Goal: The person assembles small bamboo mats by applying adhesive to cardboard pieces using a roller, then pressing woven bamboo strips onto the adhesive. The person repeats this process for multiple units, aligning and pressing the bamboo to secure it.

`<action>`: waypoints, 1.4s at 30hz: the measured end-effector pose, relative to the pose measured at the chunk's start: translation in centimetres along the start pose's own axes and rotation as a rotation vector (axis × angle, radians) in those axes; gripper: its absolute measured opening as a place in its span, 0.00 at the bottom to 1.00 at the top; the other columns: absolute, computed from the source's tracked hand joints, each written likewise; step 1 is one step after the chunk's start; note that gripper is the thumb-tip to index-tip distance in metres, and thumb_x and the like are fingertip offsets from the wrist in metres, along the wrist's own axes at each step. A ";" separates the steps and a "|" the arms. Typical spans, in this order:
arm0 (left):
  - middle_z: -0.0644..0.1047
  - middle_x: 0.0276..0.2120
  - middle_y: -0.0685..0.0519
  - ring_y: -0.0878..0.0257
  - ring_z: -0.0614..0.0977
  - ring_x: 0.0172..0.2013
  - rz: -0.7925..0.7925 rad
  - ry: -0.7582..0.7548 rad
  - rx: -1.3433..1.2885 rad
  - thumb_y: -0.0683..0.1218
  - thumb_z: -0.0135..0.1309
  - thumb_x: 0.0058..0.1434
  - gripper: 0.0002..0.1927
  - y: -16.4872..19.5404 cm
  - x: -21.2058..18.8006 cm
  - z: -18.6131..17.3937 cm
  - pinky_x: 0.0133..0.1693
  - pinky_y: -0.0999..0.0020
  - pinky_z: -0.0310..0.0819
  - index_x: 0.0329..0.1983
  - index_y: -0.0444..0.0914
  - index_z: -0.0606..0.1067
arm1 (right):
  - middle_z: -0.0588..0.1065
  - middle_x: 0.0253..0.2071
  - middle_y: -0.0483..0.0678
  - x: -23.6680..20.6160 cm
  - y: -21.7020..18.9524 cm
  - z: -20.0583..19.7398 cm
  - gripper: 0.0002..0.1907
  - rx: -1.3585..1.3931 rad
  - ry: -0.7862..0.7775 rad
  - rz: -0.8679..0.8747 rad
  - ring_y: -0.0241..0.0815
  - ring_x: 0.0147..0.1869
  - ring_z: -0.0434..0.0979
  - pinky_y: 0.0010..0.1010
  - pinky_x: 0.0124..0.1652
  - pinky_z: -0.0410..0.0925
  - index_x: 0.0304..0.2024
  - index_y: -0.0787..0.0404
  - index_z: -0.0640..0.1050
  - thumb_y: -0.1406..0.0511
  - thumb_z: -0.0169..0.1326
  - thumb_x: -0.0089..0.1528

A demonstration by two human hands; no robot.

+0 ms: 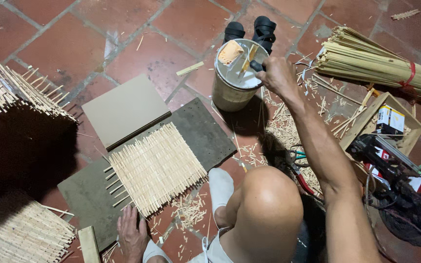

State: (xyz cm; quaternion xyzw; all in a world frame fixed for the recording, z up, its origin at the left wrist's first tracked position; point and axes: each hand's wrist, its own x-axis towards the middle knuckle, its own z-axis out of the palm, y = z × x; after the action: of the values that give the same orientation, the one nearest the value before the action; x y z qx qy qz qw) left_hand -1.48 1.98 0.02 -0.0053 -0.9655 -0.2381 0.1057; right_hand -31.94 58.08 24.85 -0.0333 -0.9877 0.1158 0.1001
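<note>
Head view: the brush handle [256,65] was pinched by the right hand [278,75] over the glue can [235,78]; excess was best wiped off. The left hand [132,236] lay flat, open, beside the bamboo mat [157,168].

1. A bundle of bamboo strips [386,65] tied with a red band — far right on the tiled floor [74,53].
2. Black sandals [252,28] — far, centre.
3. Woven bamboo panels [1,87] stacked at the left.
4. A shallow wooden tray [366,117] holding a small box [390,120], right.
</note>
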 end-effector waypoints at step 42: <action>0.70 0.64 0.36 0.43 0.69 0.66 -0.016 0.009 -0.064 0.43 0.53 0.62 0.24 -0.1 2.7 -0.8 0.68 0.45 0.55 0.61 0.30 0.71 | 0.77 0.34 0.53 -1.9 3.1 2.4 0.11 1.232 -0.250 0.273 0.37 0.25 0.73 0.24 0.21 0.64 0.47 0.72 0.76 0.66 0.55 0.73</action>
State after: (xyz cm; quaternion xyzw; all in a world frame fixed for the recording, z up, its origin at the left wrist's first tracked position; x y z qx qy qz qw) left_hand -4.02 1.40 1.23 -0.0001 -0.9568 -0.2699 0.1079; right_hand -30.40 60.37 21.47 -0.0814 -0.7312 0.6765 -0.0307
